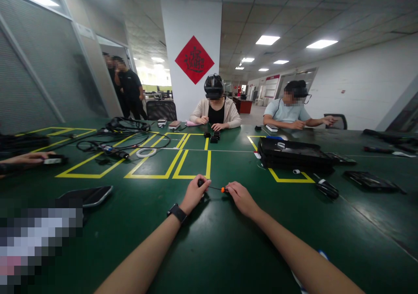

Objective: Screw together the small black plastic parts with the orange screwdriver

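Observation:
Both my hands are over the green table, close together in the middle of the view. My right hand [241, 196] is closed round the handle of a screwdriver [223, 190] with an orange collar. Its thin dark shaft points left toward my left hand [194, 194]. Between the thumb and fingers of that hand sits a small black part [200, 183], mostly covered. The shaft's tip reaches this part or the fingertips; I cannot tell which. A dark watch is on my left wrist.
Yellow tape rectangles mark the green table [156, 220]. Black cables [120, 130] and a white tape roll [146, 153] lie left. A stack of black cases [294, 152] and a black tool [326, 188] stand right. Two people sit opposite; another person's hand [31, 157] reaches in left.

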The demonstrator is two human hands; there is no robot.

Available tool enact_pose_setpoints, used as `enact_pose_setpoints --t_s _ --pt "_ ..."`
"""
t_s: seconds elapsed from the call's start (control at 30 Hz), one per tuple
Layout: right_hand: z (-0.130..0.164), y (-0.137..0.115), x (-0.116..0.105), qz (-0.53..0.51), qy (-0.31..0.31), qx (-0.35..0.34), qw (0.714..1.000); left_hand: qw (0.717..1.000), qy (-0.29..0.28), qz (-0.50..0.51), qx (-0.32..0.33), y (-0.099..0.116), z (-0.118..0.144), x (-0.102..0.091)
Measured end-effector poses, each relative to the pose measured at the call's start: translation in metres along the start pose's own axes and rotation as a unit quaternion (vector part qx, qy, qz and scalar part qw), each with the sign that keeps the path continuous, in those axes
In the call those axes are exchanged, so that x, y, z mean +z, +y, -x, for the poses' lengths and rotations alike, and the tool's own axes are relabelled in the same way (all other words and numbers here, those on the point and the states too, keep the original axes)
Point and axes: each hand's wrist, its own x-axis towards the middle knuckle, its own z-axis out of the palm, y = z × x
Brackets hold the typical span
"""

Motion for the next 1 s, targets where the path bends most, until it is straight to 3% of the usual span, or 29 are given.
enact_pose_setpoints --t_s 0.2,0.43,1.0 --pt "0.0005 0.0002 -0.0016 -0.007 0.006 -0.028 1.000 1.000 0.004 0.006 -0.008 0.0010 0.0007 0.0000" --pt "0.0017 -0.0002 0.0001 -0.017 0.016 -0.006 1.000 1.000 -0.004 0.002 0.015 0.0028 0.0011 -0.0009" --pt "0.0035 -0.0041 -0.0033 -0.009 0.014 0.003 1.000 1.000 -0.001 0.010 0.000 0.0019 0.0006 0.0000"
